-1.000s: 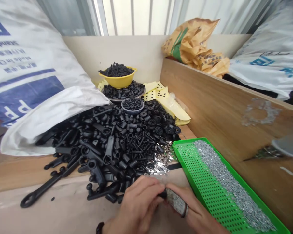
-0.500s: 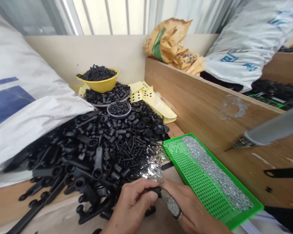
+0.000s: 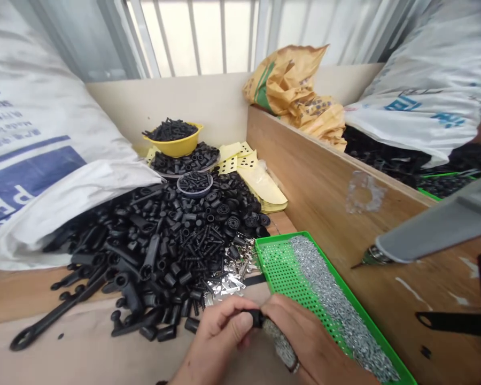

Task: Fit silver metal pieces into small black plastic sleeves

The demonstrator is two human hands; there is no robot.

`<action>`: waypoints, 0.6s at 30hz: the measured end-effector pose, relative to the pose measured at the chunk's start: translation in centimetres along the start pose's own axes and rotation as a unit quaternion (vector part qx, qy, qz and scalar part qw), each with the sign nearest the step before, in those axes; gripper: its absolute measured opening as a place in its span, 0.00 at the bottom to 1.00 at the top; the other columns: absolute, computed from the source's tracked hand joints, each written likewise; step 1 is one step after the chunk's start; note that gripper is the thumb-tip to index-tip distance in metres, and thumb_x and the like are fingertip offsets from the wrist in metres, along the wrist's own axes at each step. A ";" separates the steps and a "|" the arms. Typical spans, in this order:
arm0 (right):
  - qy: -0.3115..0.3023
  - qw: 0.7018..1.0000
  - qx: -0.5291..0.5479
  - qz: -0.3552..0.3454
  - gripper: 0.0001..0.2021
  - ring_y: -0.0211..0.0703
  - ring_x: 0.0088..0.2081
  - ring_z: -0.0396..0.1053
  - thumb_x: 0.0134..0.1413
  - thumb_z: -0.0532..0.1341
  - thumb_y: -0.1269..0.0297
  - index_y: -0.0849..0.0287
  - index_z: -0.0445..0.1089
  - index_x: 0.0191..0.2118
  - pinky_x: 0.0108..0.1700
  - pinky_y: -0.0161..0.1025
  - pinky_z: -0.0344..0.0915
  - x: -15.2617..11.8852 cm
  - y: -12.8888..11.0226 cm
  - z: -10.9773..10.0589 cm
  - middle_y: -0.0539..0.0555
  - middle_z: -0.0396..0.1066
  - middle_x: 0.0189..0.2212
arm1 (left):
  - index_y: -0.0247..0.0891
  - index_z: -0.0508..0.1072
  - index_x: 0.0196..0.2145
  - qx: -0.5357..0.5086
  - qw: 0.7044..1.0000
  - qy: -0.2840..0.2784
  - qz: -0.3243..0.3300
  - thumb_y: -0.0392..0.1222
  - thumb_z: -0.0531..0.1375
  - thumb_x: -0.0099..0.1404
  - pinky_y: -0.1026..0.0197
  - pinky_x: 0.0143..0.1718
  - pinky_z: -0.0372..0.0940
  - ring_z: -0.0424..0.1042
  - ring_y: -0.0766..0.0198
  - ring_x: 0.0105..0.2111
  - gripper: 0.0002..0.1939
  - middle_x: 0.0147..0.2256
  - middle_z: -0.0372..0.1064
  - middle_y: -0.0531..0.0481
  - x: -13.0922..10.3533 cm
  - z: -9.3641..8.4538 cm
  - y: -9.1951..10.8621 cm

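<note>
Grip: both hands pinch black part (image 3: 257, 317) | left hand (image 3: 218, 342) | right hand (image 3: 304, 345)

Yellow bowl (image 3: 177, 145) w/ black screws at back; white sack (image 3: 44, 160) left; brown paper bag (image 3: 292, 85) behind wood divider (image 3: 328, 182).

Showing matt black plastic in the heaped parts (image 3: 172, 240), bright glinting metal in the small pieces (image 3: 336, 310) lying in a glossy green perforated plastic tray (image 3: 280, 267); looking smooth and bare in the wooden board (image 3: 324, 198); appearing woven in the white sack (image 3: 44, 160).
</note>
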State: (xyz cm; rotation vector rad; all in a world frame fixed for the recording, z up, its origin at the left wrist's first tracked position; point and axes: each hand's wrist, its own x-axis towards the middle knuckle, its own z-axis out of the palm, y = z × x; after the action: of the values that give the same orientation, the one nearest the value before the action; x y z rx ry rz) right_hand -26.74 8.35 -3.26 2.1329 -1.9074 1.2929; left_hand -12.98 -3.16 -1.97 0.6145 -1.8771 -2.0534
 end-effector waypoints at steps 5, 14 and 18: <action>0.025 0.998 0.011 -0.051 0.25 0.11 0.44 0.46 0.64 0.39 0.63 0.74 0.69 0.32 0.49 0.12 0.42 0.1 1.0 0.1 0.55 0.57 0.33 | 0.37 0.75 0.39 0.097 0.993 0.054 0.050 0.49 0.58 0.63 0.71 0.27 0.58 0.63 0.71 0.26 0.14 0.30 0.69 0.50 -0.6 1.1 -0.7; -0.183 0.961 0.192 0.081 0.36 0.05 0.35 0.48 0.65 0.32 0.47 0.75 0.65 0.35 0.36 0.08 0.43 -2.4 1.9 1.2 0.54 0.57 0.30 | 0.41 0.68 0.45 0.240 0.937 0.051 0.249 0.33 0.55 0.66 0.74 0.37 0.61 0.67 0.73 0.35 0.10 0.35 0.68 0.54 -1.7 1.1 -0.4; -0.213 0.928 0.218 0.214 0.51 0.06 0.34 0.49 0.56 0.26 0.29 0.77 0.65 0.36 0.35 0.04 0.45 -3.4 1.4 1.9 0.56 0.58 0.32 | 0.38 0.64 0.49 0.265 0.913 -0.022 0.311 0.29 0.54 0.65 0.70 0.39 0.63 0.66 0.69 0.38 0.15 0.38 0.66 0.48 -1.6 0.1 -0.2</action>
State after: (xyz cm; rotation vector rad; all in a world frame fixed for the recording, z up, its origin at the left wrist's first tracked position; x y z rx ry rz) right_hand -26.57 9.82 -7.05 2.4576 -2.5871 1.5457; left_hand -11.62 -2.31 -1.94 0.0390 -2.2832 -1.1711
